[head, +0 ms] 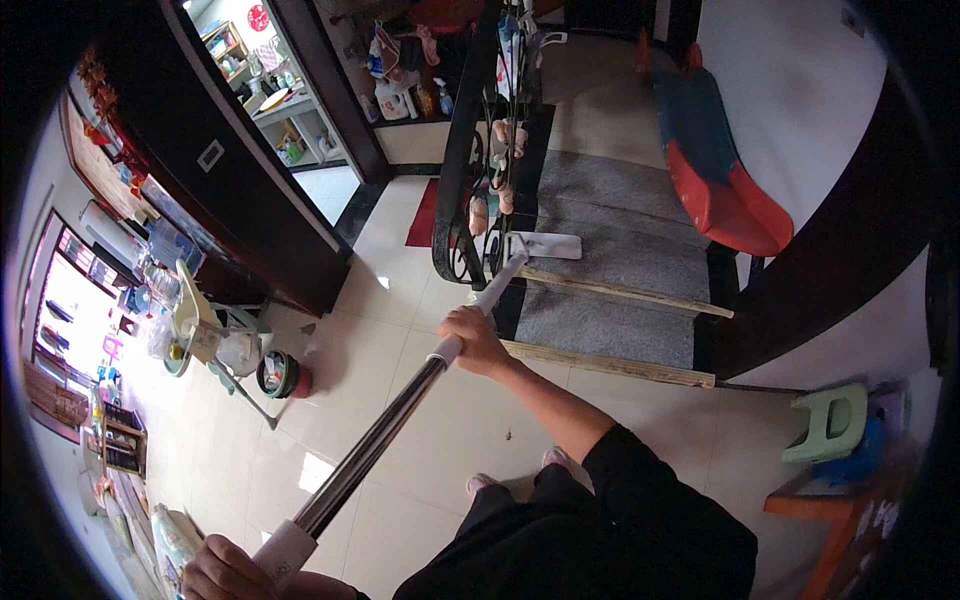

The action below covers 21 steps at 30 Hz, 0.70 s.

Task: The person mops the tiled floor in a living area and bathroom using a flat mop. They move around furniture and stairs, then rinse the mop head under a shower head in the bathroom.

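A flat mop with a metal pole slants across the view from lower left to upper middle. My left hand grips its white end sleeve at the bottom left. Farther up, my right hand is closed around the white upper part of the pole. The white flat mop head lies at the carpeted steps, beside the foot of the dark metal railing. The railing partly hides the mop head's left end.
A red and dark blue slide stands on the steps at right. Left are a high chair and a bin. A green stool sits at right above an orange-brown wooden piece of furniture. A red mat lies behind the railing.
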Each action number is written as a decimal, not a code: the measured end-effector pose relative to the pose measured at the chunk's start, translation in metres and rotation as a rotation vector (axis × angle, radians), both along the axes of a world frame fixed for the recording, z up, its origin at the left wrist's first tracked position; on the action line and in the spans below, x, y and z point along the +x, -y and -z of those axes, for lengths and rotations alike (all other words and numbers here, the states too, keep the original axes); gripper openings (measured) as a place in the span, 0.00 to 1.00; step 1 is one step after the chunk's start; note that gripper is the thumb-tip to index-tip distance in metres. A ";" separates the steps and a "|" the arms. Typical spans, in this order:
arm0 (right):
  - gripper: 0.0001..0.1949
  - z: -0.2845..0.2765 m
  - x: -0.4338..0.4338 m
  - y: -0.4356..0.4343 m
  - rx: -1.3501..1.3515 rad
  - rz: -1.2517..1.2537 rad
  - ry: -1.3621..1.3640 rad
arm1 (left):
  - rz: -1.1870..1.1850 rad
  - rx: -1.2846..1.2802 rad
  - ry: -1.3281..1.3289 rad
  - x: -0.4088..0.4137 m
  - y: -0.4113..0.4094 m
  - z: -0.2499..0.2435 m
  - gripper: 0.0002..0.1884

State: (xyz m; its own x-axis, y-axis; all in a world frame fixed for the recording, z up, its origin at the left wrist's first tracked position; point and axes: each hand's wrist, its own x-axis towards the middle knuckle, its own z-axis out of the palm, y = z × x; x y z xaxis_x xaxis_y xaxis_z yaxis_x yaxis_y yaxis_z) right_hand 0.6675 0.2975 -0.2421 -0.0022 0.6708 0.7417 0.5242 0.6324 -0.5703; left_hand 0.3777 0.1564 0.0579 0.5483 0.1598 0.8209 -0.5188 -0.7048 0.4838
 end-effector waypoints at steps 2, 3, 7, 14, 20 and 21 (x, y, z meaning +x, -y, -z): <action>0.11 0.003 0.013 0.007 0.033 0.046 -0.026 | 0.071 0.009 0.008 0.007 -0.002 0.002 0.12; 0.11 0.000 0.025 0.016 -0.013 0.061 0.014 | 0.065 -0.035 0.010 0.008 -0.003 0.006 0.11; 0.11 0.004 0.076 0.047 -0.019 0.190 0.030 | 0.027 -0.190 0.054 0.018 -0.011 0.043 0.14; 0.10 0.061 0.186 0.103 -0.160 0.638 0.097 | 0.006 -0.587 0.025 0.095 -0.035 0.100 0.11; 0.09 0.050 0.100 0.067 -0.095 0.632 -0.036 | -0.164 -0.506 0.182 0.029 -0.027 0.076 0.12; 0.09 0.045 0.075 0.056 -0.048 0.591 -0.079 | -0.198 -0.418 0.226 0.014 -0.027 0.064 0.11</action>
